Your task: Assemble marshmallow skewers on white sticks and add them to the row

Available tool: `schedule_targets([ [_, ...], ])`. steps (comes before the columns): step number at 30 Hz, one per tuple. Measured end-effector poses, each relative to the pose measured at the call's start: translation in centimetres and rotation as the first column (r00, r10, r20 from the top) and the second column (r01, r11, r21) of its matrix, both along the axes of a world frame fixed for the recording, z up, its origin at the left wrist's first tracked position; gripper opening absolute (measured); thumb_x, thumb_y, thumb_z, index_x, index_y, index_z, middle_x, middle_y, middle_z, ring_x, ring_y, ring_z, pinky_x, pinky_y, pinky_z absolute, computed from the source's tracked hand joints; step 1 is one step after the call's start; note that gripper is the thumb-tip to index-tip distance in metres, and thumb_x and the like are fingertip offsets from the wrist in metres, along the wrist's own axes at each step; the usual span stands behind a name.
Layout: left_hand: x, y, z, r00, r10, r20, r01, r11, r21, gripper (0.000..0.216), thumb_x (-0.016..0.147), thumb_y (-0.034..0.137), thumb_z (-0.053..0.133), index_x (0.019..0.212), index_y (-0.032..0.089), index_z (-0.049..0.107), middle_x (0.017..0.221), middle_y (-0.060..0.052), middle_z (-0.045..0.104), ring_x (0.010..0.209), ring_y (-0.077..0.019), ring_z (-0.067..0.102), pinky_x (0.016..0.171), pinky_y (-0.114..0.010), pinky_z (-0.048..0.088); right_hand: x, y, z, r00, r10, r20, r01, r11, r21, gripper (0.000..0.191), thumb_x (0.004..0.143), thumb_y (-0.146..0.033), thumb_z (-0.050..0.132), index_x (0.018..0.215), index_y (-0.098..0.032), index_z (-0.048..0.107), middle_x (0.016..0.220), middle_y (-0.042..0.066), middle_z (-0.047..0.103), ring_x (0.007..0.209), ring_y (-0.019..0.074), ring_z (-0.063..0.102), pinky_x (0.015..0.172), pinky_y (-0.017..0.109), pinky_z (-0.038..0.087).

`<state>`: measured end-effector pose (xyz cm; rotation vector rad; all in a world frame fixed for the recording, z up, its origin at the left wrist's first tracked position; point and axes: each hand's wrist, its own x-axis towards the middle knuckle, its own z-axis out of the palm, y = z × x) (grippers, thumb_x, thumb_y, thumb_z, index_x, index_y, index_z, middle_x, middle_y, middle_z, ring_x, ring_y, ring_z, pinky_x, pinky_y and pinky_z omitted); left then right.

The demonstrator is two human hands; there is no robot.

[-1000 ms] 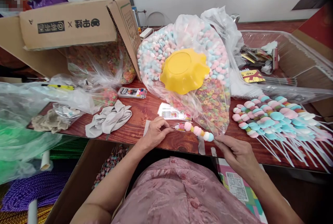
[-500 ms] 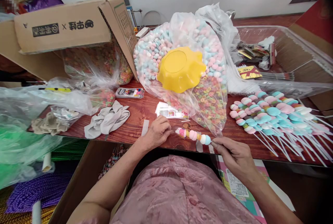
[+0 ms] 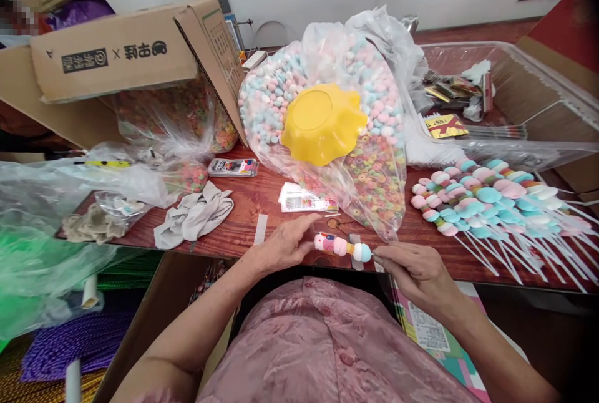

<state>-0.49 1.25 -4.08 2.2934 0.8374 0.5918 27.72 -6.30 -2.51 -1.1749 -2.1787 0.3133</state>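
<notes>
My right hand [image 3: 414, 272] pinches the lower end of a candy skewer [image 3: 344, 247], just past its blue piece. Pink, white, yellow and blue soft candies sit in a row on it, and printed clear wrapping shows at its left tip. My left hand [image 3: 290, 244] is beside that tip, fingers apart, with nothing visible between them. Behind my hands lie white printed packets [image 3: 306, 200]. Finished-looking skewers [image 3: 486, 203] with white sticks are piled to the right of my right hand.
A yellow scalloped bowl [image 3: 322, 125] lies upside down on a large clear bag of candies [image 3: 271, 91]. A grey cloth [image 3: 196, 216], a small printed pack [image 3: 233, 168] and a cardboard box [image 3: 116, 53] are left. At the back right stands a clear plastic tub [image 3: 561, 97].
My left hand has let go of the wrapping at the skewer's tip, and its fingers have spread. The skewer and my right hand have shifted slightly left.
</notes>
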Motion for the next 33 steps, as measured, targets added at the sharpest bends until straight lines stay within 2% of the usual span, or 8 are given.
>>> schedule_targets([
  [4,0.7,-0.6,0.2,0.987,-0.048,-0.154,0.048,0.999,-0.003,0.009,0.090,0.026,0.057,0.095,0.018,0.057,0.090,-0.005,0.065,0.079,-0.0171,0.061,0.070,-0.028,0.044,-0.6,0.0,0.3,0.992,-0.044,0.120,0.024,0.986,0.166,0.024,0.092,-0.011,0.047,0.094,-0.019,0.069,0.075,0.004,0.069,0.062,0.0131,0.060,0.059,0.026,0.042],
  [8,1.6,-1.1,0.4,0.963,0.006,-0.270,-0.017,0.999,-0.039,0.022,0.088,0.038,0.063,0.082,0.019,0.054,0.076,0.000,0.061,0.066,-0.0150,0.056,0.057,-0.027,0.035,-2.2,0.2,1.3,0.980,-0.009,0.197,-0.051,0.952,0.300,0.026,0.091,-0.008,0.044,0.094,-0.017,0.068,0.067,0.001,0.063,0.058,0.0120,0.054,0.058,0.027,0.037],
  [14,2.6,-1.6,0.7,0.929,0.000,-0.369,-0.026,0.998,-0.065,0.031,0.078,0.045,0.073,0.081,0.020,0.056,0.072,-0.001,0.062,0.065,-0.0185,0.058,0.052,-0.028,0.025,-3.0,1.2,2.5,0.935,0.067,0.348,-0.176,0.940,0.293,0.032,0.092,-0.005,0.038,0.078,-0.018,0.064,0.062,0.000,0.056,0.055,0.0123,0.048,0.056,0.030,0.030],
  [17,2.8,-1.7,1.0,0.931,-0.001,-0.364,-0.027,0.997,-0.071,0.026,0.077,0.037,0.074,0.086,0.020,0.056,0.078,-0.002,0.064,0.069,-0.0204,0.060,0.054,-0.028,0.027,-2.7,2.0,3.1,0.927,0.068,0.369,-0.188,0.935,0.300,0.031,0.092,-0.006,0.038,0.083,-0.018,0.065,0.067,0.002,0.062,0.061,0.0134,0.051,0.059,0.030,0.032],
  [20,2.9,-1.5,2.0,0.930,-0.127,-0.346,0.061,0.979,-0.196,0.021,0.075,0.028,0.072,0.090,0.021,0.058,0.078,0.000,0.063,0.067,-0.0188,0.058,0.054,-0.027,0.029,-2.2,2.7,3.7,0.912,0.079,0.403,-0.233,0.908,0.348,0.028,0.094,-0.008,0.040,0.088,-0.018,0.066,0.069,0.002,0.064,0.064,0.0149,0.052,0.062,0.031,0.032],
  [23,3.0,-1.2,3.1,0.927,-0.264,-0.265,0.147,0.908,-0.392,0.028,0.071,0.027,0.074,0.094,0.021,0.059,0.075,0.003,0.059,0.063,-0.0157,0.054,0.055,-0.025,0.033,-1.6,3.4,4.3,0.887,0.119,0.445,-0.292,0.893,0.342,0.025,0.096,-0.011,0.042,0.092,-0.020,0.065,0.070,0.000,0.063,0.065,0.0152,0.051,0.064,0.033,0.032],
  [26,3.2,-0.8,3.6,0.946,-0.289,-0.145,0.172,0.830,-0.531,0.031,0.069,0.025,0.076,0.095,0.020,0.059,0.077,0.004,0.057,0.067,-0.0137,0.052,0.059,-0.023,0.038,-1.2,3.6,4.5,0.874,0.156,0.461,-0.326,0.891,0.317,0.022,0.097,-0.014,0.044,0.093,-0.020,0.065,0.070,0.000,0.061,0.065,0.0146,0.050,0.063,0.033,0.030],
  [33,5.3,-0.7,3.1,0.945,-0.326,-0.033,0.244,0.767,-0.594,0.021,0.067,0.021,0.076,0.078,0.015,0.059,0.072,0.005,0.056,0.067,-0.0108,0.050,0.056,-0.021,0.035,-4.5,2.0,1.3,0.887,0.280,0.367,-0.386,0.885,0.260,0.025,0.095,-0.014,0.042,0.078,-0.016,0.061,0.069,0.003,0.060,0.062,0.0155,0.048,0.061,0.034,0.032],
])
